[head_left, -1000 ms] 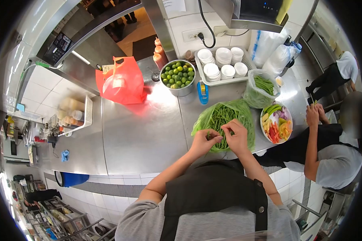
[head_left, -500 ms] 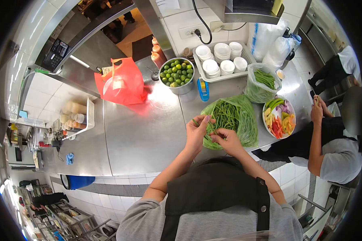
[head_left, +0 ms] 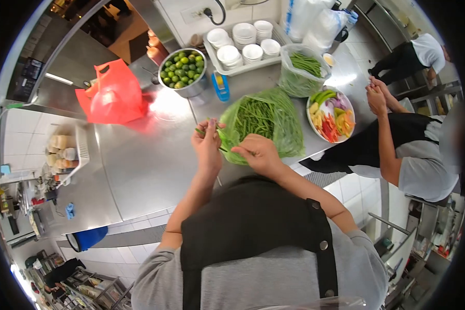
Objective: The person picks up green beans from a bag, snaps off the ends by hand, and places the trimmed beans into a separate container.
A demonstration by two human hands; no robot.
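My left hand [head_left: 207, 149] is closed in a pinch on green bean pieces [head_left: 200, 133], whose ends stick out at the fingertips. My right hand [head_left: 262, 155] is also closed, thumb against fingers, on a thin green bean whose end shows beside the thumb. Both hands are at the near side of an open green plastic bag [head_left: 289, 121] on the steel counter. Cut green beans [head_left: 254, 118] lie heaped in the bag, the right hand partly covering its near edge.
Right of the bag are a clear bag of green beans [head_left: 306, 64] and a plate of cut vegetables [head_left: 330, 116]. Behind stand a tape dispenser [head_left: 220, 87], a bowl of limes [head_left: 183, 70] and a tray of white cups [head_left: 243, 46]. A red bag [head_left: 113, 95] sits left. A co-worker [head_left: 423, 155] stands right.
The view has shifted, so the counter items appear farther left and higher. My hands have drawn farther apart, and the right one has turned with its back more upward.
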